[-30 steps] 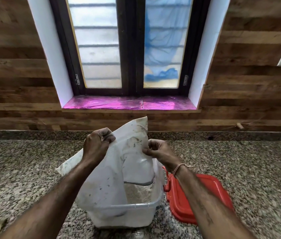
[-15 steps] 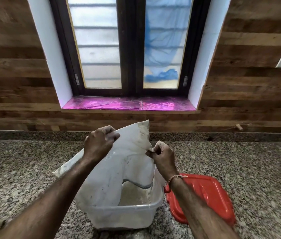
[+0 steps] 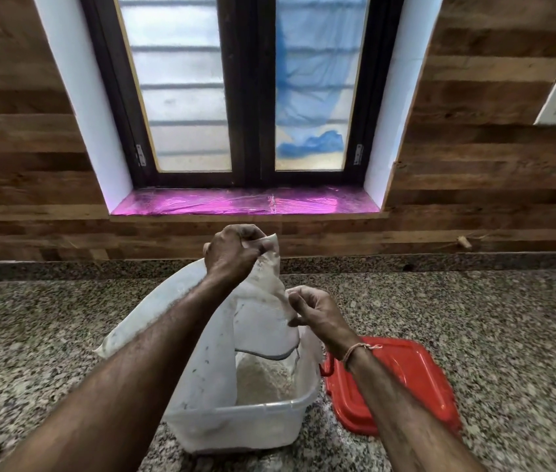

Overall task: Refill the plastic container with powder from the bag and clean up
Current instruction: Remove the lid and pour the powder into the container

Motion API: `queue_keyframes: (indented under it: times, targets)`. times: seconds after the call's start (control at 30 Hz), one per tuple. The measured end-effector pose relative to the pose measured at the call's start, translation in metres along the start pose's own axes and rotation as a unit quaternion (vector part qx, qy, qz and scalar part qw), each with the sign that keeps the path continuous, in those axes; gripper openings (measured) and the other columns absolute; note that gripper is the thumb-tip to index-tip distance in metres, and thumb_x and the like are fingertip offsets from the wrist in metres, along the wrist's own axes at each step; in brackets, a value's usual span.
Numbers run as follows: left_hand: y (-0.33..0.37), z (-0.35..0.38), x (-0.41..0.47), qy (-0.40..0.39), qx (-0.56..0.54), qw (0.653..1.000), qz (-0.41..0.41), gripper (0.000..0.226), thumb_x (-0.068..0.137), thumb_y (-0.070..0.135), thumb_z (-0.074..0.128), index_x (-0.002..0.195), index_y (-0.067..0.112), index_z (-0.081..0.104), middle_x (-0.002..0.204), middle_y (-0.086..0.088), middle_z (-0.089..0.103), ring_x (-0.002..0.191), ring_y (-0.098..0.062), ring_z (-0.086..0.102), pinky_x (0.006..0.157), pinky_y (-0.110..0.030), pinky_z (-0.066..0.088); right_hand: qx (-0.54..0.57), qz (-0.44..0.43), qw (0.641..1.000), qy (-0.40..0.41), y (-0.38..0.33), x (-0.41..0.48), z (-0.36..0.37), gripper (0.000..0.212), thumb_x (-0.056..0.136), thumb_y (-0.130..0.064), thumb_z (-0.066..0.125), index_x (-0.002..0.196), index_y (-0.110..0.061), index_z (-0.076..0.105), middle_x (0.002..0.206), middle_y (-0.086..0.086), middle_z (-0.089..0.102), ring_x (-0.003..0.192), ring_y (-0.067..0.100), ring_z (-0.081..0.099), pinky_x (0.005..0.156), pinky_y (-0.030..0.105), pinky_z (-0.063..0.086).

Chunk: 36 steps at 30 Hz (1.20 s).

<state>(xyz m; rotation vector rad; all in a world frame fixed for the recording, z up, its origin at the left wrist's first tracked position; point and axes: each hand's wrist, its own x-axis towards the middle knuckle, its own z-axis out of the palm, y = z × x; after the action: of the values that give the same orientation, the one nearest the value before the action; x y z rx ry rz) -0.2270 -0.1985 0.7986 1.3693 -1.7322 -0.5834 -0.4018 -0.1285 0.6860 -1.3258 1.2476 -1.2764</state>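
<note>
Clearly the one head view catches the emptying stage. The white bag (image 3: 198, 338) hangs upended over the clear plastic container (image 3: 246, 420), which stands on the granite worktop (image 3: 48, 318) directly below the window. The left hand (image 3: 232, 255) is clenched on the bag's uppermost corner, lifting it high. The right hand (image 3: 317, 315) pinches the bag's right edge lower down between thumb and fingertips, close above the container's far rim. The bag's open mouth droops inside the container, and a pale mound of powder (image 3: 263, 376) lies in the bottom. A red lid (image 3: 402, 386) lies flat on the worktop, touching or just beside the container's right wall; which of the two cannot be told.

The bag looks thin, limp and nearly spent, so it should weigh little and fold wherever it is not held. Gripping the two sealed corners, as now, seems the sound choice, since the film is dusty and probably slippery. A hard shake risks puffing powder over the rim. The container looks light and stiff, and may skid if knocked. Its lid looks rigid and should be easiest to take by an edge.
</note>
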Motion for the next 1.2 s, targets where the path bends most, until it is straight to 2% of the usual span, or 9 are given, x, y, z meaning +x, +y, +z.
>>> queue_keyframes:
  times: [0.1, 0.23, 0.5, 0.63, 0.7, 0.83, 0.97, 1.1, 1.2]
  targets:
    - [-0.003, -0.001, 0.001, 0.011, -0.024, 1.0, -0.018, 0.015, 0.076, 0.048, 0.079, 0.073, 0.035, 0.074, 0.072, 0.018, 0.072, 0.079, -0.004, 0.067, 0.091, -0.05, 0.053, 0.025, 0.01, 0.999, -0.034, -0.002, -0.005, -0.002, 0.035, 0.089, -0.032, 0.076, 0.102, 0.0, 0.075, 0.089, 0.005, 0.071, 0.082, 0.012, 0.064, 0.076, 0.029, 0.057]
    - [-0.007, 0.003, -0.001, 0.002, -0.067, 0.997, -0.029, 0.013, 0.073, 0.049, 0.077, 0.077, 0.037, 0.075, 0.074, 0.018, 0.073, 0.082, -0.008, 0.07, 0.088, -0.051, 0.056, 0.002, 0.002, 1.0, 0.025, 0.002, 0.0, 0.001, 0.026, 0.084, -0.02, 0.083, 0.085, 0.004, 0.072, 0.072, 0.004, 0.065, 0.068, 0.013, 0.055, 0.064, 0.028, 0.048]
    - [-0.026, 0.004, -0.003, 0.029, -0.162, 0.983, -0.083, 0.008, 0.08, 0.036, 0.08, 0.078, 0.029, 0.076, 0.074, 0.011, 0.072, 0.076, -0.014, 0.065, 0.082, -0.054, 0.057, -0.104, -0.01, 0.988, 0.11, 0.006, 0.0, 0.01, 0.02, 0.081, -0.015, 0.081, 0.075, -0.014, 0.061, 0.066, -0.009, 0.06, 0.06, 0.003, 0.053, 0.057, 0.022, 0.046]
    - [-0.034, 0.003, -0.005, 0.013, -0.196, 0.977, -0.084, 0.008, 0.083, 0.033, 0.079, 0.082, 0.026, 0.076, 0.077, 0.006, 0.072, 0.077, -0.016, 0.062, 0.082, -0.059, 0.056, -0.034, 0.016, 0.997, 0.063, 0.006, 0.0, 0.011, 0.027, 0.08, -0.013, 0.082, 0.076, -0.016, 0.056, 0.072, 0.001, 0.057, 0.067, 0.011, 0.055, 0.053, 0.024, 0.049]
    - [-0.031, 0.0, -0.004, 0.008, -0.187, 0.98, -0.067, 0.007, 0.085, 0.034, 0.079, 0.083, 0.027, 0.077, 0.078, 0.006, 0.073, 0.077, -0.014, 0.063, 0.084, -0.056, 0.055, 0.021, 0.039, 0.999, -0.001, 0.001, 0.001, 0.003, 0.021, 0.086, -0.027, 0.08, 0.087, -0.015, 0.063, 0.081, 0.001, 0.062, 0.076, 0.013, 0.059, 0.058, 0.025, 0.051]
    - [-0.024, -0.003, -0.005, -0.004, -0.194, 0.98, -0.046, 0.006, 0.088, 0.028, 0.079, 0.082, 0.024, 0.078, 0.083, 0.001, 0.075, 0.077, -0.011, 0.062, 0.073, -0.04, 0.051, 0.064, 0.085, 0.992, -0.073, -0.014, 0.01, -0.011, 0.058, 0.087, -0.061, 0.056, 0.115, -0.013, 0.071, 0.106, 0.003, 0.073, 0.093, 0.014, 0.065, 0.056, 0.02, 0.048]
    - [-0.021, 0.003, -0.008, -0.028, -0.18, 0.983, -0.037, 0.006, 0.087, 0.031, 0.078, 0.081, 0.028, 0.078, 0.081, 0.007, 0.076, 0.08, -0.013, 0.065, 0.08, -0.043, 0.051, 0.057, 0.077, 0.992, -0.076, -0.016, 0.022, -0.009, 0.038, 0.085, -0.041, 0.077, 0.108, -0.012, 0.072, 0.101, 0.0, 0.07, 0.092, 0.015, 0.059, 0.068, 0.03, 0.038]
    - [-0.022, 0.001, -0.008, -0.047, -0.153, 0.987, -0.027, 0.008, 0.084, 0.04, 0.077, 0.083, 0.032, 0.078, 0.081, 0.01, 0.076, 0.085, -0.013, 0.068, 0.097, -0.062, 0.049, 0.032, 0.071, 0.991, -0.113, -0.018, 0.027, -0.007, 0.022, 0.093, -0.033, 0.071, 0.107, -0.015, 0.068, 0.095, 0.0, 0.066, 0.088, 0.016, 0.054, 0.073, 0.031, 0.037]
    - [-0.023, 0.001, -0.009, -0.015, -0.1, 0.995, -0.02, 0.009, 0.084, 0.046, 0.075, 0.08, 0.038, 0.075, 0.078, 0.016, 0.075, 0.084, -0.008, 0.069, 0.096, -0.06, 0.049, 0.026, 0.061, 0.992, -0.106, -0.014, 0.027, 0.0, 0.015, 0.096, -0.03, 0.067, 0.097, -0.016, 0.063, 0.084, -0.006, 0.063, 0.076, 0.006, 0.055, 0.068, 0.024, 0.041]
